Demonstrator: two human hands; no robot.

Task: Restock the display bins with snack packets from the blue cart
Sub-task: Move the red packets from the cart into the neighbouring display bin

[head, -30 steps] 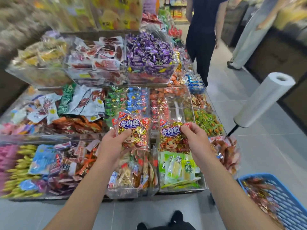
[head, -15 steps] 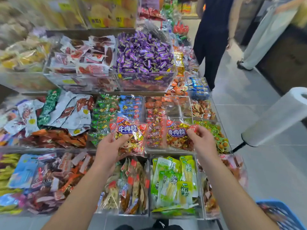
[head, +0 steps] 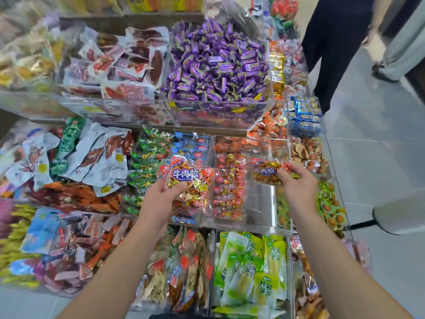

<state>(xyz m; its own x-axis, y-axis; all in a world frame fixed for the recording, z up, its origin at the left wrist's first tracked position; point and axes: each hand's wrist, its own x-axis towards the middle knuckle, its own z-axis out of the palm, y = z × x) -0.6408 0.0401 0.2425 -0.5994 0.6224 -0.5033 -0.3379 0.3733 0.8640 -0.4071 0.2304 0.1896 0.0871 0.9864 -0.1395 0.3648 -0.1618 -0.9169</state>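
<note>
Beef-cube packets are in both of my hands in the head view, the only view I have. My left hand point(head: 158, 203), just left of the frame's centre, is closed on the left beef-cube packet point(head: 187, 184): thumb across its lower front, fingers behind. That packet faces me nearly flat on, its purple label band near the top reading level, long axis running top to bottom with a slight tilt to the right. It hangs above the middle row of bins, over the blue and green candy.

My right hand point(head: 296, 186), right of centre, is pinched shut on the right beef-cube packet point(head: 268, 172), gripping its right end. This packet lies more on its side, long axis running left to right across the frame, label toward me, tipped away at the top. It sits just above a clear acrylic bin point(head: 261, 208) whose near part looks mostly bare; whether it touches the bin I cannot tell.

Below my hands spreads a tiered display of clear bins. A heap of purple-wrapped candies point(head: 216, 63) fills the upper middle, white packets of red meat point(head: 122, 63) the upper left, green pickle packets point(head: 250, 268) the lower middle, and red-and-gold sweets point(head: 228, 180) lie between my hands. At upper right stands a person in dark trousers point(head: 331, 54) on a grey tiled floor point(head: 372, 139). The edges of the frame are blurred.
</note>
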